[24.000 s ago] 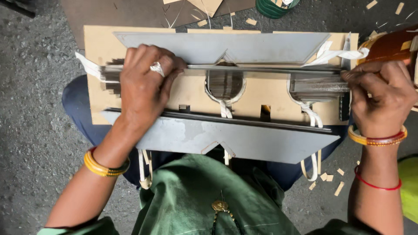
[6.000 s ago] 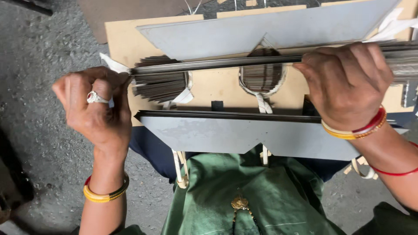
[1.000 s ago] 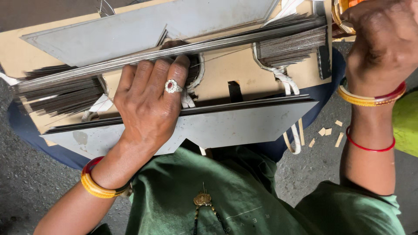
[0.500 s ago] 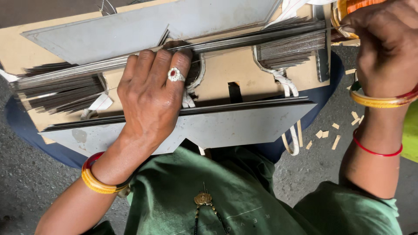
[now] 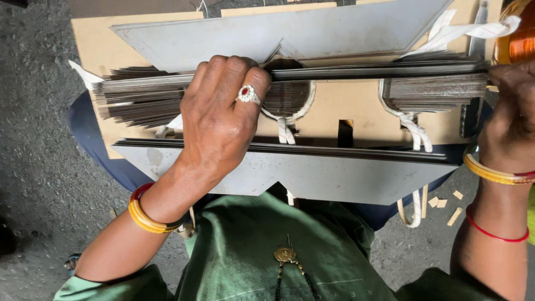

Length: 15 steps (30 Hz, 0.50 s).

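Grey, gritty floor (image 5: 33, 145) surrounds a tan board (image 5: 329, 114) resting across the person's lap; grey metal plates (image 5: 290, 36) lie along its far and near edges; between them runs a long stack of thin metal strips (image 5: 368, 72), bound by white tape loops (image 5: 415, 131); left hand (image 5: 220, 120) lies on the stack, fingers curled over its top edge, farther along it than a moment ago; right hand (image 5: 510, 120) grips the stack's right end, beside a copper wire coil (image 5: 518, 39)
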Each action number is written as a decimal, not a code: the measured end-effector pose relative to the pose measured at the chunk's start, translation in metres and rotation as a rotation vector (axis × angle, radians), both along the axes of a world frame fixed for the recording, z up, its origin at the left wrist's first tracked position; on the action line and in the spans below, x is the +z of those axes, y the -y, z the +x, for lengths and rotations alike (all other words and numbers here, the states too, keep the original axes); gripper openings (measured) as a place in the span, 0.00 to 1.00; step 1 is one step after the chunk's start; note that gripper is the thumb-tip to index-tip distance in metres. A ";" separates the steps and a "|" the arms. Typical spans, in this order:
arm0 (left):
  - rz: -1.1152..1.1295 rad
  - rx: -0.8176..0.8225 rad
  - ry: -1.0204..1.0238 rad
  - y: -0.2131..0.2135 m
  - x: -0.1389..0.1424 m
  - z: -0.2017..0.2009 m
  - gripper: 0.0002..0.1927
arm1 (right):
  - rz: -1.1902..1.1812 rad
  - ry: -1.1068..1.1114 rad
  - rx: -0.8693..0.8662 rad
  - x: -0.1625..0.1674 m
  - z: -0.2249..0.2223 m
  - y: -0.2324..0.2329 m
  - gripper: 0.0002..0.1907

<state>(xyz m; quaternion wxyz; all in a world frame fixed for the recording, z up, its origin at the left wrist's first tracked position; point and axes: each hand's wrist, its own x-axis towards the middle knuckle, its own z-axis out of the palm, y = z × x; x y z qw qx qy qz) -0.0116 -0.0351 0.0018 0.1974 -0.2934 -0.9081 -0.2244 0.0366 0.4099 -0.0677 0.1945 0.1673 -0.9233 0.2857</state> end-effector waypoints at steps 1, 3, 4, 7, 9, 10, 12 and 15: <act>0.003 0.000 0.011 0.001 -0.003 -0.001 0.09 | 0.011 0.004 -0.015 -0.001 0.000 0.000 0.13; 0.025 -0.003 0.036 0.001 -0.009 -0.003 0.09 | 0.028 0.004 -0.038 0.000 0.002 0.003 0.13; 0.028 0.000 0.034 0.001 -0.011 -0.004 0.09 | 0.038 0.003 -0.042 0.003 0.002 0.007 0.13; 0.041 0.001 0.041 0.001 -0.016 -0.005 0.09 | 0.090 0.004 -0.046 0.021 0.004 0.021 0.12; 0.040 -0.004 0.050 0.003 -0.016 -0.005 0.09 | 0.138 0.013 -0.046 0.035 0.007 0.034 0.12; 0.035 -0.006 0.050 0.005 -0.015 -0.004 0.09 | 0.168 0.022 -0.047 0.044 0.009 0.040 0.12; 0.018 -0.009 0.025 0.015 -0.009 -0.004 0.11 | 0.210 0.030 -0.043 0.056 0.011 0.052 0.12; 0.057 0.006 0.002 0.035 -0.001 -0.004 0.11 | 0.236 0.038 -0.025 0.062 0.010 0.066 0.13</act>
